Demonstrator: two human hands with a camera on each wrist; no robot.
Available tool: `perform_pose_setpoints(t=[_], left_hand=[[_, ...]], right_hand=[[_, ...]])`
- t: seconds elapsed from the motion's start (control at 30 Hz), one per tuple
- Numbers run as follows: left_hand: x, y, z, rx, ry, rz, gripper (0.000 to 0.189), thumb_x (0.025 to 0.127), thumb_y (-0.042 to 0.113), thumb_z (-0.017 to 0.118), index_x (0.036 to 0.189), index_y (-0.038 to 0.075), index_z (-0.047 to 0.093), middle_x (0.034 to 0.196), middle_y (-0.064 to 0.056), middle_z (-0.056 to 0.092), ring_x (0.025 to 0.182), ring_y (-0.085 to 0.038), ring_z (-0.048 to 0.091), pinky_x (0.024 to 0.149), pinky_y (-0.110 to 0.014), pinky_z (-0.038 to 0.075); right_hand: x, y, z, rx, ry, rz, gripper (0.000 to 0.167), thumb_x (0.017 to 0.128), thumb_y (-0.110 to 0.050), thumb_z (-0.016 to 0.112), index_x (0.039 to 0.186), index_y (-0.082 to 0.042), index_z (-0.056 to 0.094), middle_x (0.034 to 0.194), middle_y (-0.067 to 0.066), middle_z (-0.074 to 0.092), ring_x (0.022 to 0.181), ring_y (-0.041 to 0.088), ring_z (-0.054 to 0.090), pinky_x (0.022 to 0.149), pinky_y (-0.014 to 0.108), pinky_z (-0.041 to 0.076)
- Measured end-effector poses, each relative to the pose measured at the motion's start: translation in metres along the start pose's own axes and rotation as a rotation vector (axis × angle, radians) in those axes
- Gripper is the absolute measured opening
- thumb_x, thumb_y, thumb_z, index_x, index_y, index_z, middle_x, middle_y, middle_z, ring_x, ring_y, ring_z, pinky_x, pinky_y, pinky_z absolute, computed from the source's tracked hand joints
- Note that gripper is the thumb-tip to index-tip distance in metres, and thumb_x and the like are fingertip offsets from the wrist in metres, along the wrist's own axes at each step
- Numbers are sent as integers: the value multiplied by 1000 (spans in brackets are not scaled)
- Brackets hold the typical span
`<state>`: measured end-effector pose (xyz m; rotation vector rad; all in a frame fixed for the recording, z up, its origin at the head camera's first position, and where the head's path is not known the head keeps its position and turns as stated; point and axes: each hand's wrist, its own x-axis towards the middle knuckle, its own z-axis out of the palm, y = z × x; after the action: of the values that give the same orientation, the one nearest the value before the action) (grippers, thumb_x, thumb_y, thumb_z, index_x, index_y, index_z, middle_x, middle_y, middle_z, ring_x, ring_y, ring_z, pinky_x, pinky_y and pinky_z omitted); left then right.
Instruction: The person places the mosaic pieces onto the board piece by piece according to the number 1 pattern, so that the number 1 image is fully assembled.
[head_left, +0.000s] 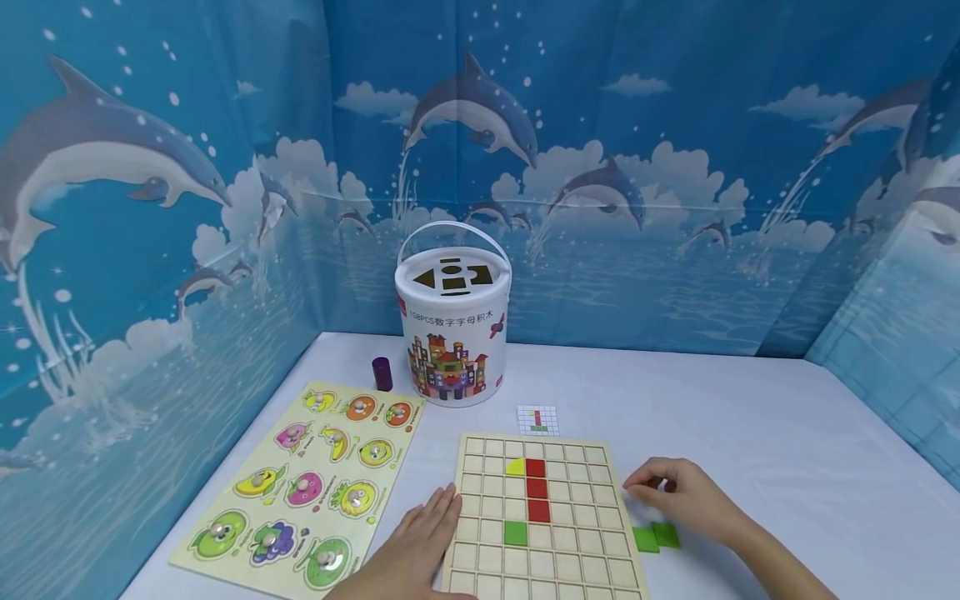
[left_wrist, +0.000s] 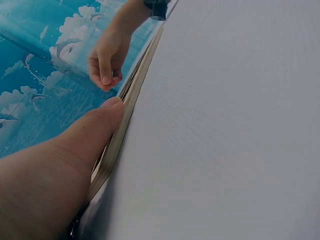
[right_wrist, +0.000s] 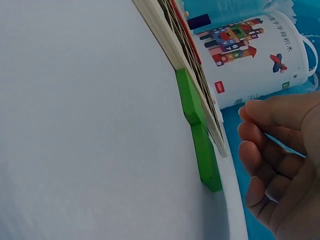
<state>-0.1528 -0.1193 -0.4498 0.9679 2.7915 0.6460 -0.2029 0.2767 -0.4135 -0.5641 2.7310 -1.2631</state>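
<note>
A wooden grid board (head_left: 491,562) lies on the table with three red squares (head_left: 536,489) in a column. Beside the top one is a yellow quarter-round piece (head_left: 516,467); a green square (head_left: 515,532) sits lower left. My left hand (head_left: 420,542) rests along the board's left edge, its thumb (left_wrist: 95,127) at the near edge. My right hand (head_left: 686,496) hovers off the board's right side, fingers loosely bent with nothing between them. Below it, two green squares (head_left: 666,535) lie on the table, touching each other, one against the board's side.
A small pattern card (head_left: 537,421) lies just behind the board. Farther back stands a white lidded bucket (head_left: 452,333) with a purple cylinder (head_left: 382,374) near it. On the left is a fruit puzzle board (head_left: 300,492) with knobbed pieces. Dolphin-print curtains (head_left: 600,208) surround the table.
</note>
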Motion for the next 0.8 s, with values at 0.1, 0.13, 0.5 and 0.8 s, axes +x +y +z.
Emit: perform_pose_setpoints(t=[0.1,0.13,0.5,0.8], left_hand=[[0,0,0,2,0,2,111,82,73,56,151,-8,23,159,-23,16,146,-36,16,109,-58,25],[0,1,0,2,0,2,111,82,73,56,151,-8,23,159,-23,16,146,-37,16,109,-58,26],[0,1,-1,-1,-6,-1,110,82,72,57,151,-7,23,159,-23,16,146,-37,17,109,-59,25],[1,2,-4,-8,-22,-16,110,83,71,58,152,-6,21,160,-21,14,146,-36,14,110,-58,24]], right_hand=[[-2,7,-3,-1,-30,-5,10,92,-19,68,93,-11,74,86,-4,65,74,7,52,62,25,43],[-3,9,-4,-3,-40,-7,10,92,-19,68,93,-11,74,86,-4,65,74,7,52,62,25,44],[-9,27,-17,70,-170,12,14,91,-20,70,96,-8,72,85,-3,67,68,8,52,58,25,44],[-10,37,-22,209,-307,-40,21,82,-12,78,99,-2,70,81,0,61,67,8,52,56,27,43]])
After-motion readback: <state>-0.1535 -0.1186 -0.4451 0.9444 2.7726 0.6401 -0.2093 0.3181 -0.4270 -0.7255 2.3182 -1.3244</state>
